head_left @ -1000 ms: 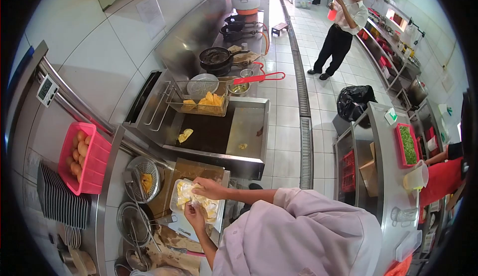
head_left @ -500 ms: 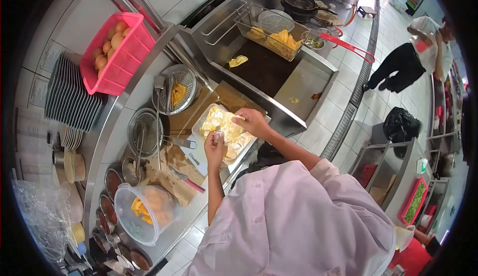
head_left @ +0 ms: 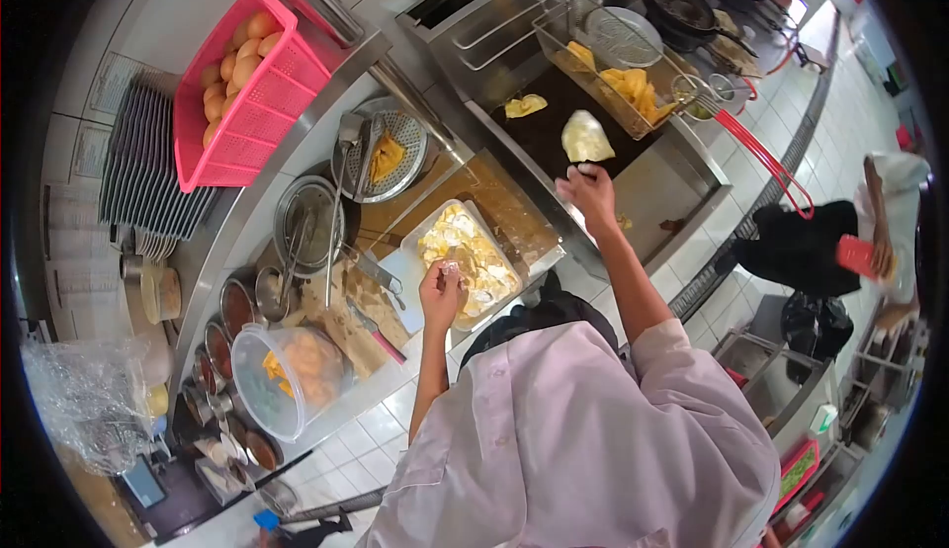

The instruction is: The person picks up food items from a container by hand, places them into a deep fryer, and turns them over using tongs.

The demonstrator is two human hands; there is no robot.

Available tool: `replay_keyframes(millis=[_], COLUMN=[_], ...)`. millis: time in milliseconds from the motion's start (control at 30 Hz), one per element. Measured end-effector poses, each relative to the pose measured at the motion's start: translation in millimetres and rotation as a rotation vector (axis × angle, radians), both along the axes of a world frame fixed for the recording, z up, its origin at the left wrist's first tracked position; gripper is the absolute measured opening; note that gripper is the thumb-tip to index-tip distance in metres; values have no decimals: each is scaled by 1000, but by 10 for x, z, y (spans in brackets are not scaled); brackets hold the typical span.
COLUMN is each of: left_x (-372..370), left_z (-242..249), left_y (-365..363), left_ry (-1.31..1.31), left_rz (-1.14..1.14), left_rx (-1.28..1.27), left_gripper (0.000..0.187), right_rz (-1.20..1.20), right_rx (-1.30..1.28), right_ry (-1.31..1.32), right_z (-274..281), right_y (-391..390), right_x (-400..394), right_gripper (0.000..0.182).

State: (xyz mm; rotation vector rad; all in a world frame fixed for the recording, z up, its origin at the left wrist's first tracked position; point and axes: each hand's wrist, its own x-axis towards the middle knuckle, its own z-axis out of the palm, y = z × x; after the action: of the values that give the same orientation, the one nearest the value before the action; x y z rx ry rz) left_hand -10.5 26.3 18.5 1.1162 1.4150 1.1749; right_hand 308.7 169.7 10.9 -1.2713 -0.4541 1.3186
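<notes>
At the fryer, my right hand is closed at the near edge of a flat, pale yellow floured piece, which hangs over the dark oil. Another yellow piece floats in that oil. My left hand is closed over the left side of a white tray; its fingertips are whitened, and what they may hold is hidden. Inside the tray lie several yellow pieces dusted with white flour.
A wire fry basket with a red handle holds fried pieces. Left of the tray are a colander, a metal bowl, a knife and a clear tub. A pink egg basket sits on the shelf. A person stands at far right.
My right hand has moved from above the tray to over the fryer, carrying a floured piece. My left hand remains by the tray. The camera view has shifted.
</notes>
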Motion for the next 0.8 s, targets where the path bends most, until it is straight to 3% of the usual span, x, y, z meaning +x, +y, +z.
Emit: replay_keyframes(millis=[100, 267, 367, 500, 533, 633, 667, 733, 800], left_x=[30, -228, -613, -1101, -1259, -1535, -1680, -1958, -2235], left_z=[-33, 134, 93, 114, 101, 287, 277, 219, 164], left_y=[13, -311, -595, -812, -838, -646, -571, -399, -208], left_ry=[-38, 25, 275, 195, 332, 1400, 1220, 1236, 1202], left_rz=[88, 278, 445, 646, 679, 716, 706, 634, 537], left_rx=[0, 33, 45, 103, -20, 105, 63, -114, -233], left_gripper=[12, 14, 15, 17, 22, 37, 55, 56, 59], right_rz=[116, 475, 590, 689, 691, 798, 838, 893, 815], right_rx=[17, 45, 31, 70, 76, 167, 186, 212, 328], right_ry=[-12, -59, -74, -160, -169, -160, -164, -188, -254], right_z=[-249, 39, 104, 76, 160, 409, 503, 700, 523], right_y=[-335, -757, -734, -527, -468, -356, -358, -365, -278], right_x=[-223, -611, -745, -938, -1085, -1641, -1849, -2192, -2498], right_gripper=[32, 15, 15, 17, 18, 18, 18, 19, 19])
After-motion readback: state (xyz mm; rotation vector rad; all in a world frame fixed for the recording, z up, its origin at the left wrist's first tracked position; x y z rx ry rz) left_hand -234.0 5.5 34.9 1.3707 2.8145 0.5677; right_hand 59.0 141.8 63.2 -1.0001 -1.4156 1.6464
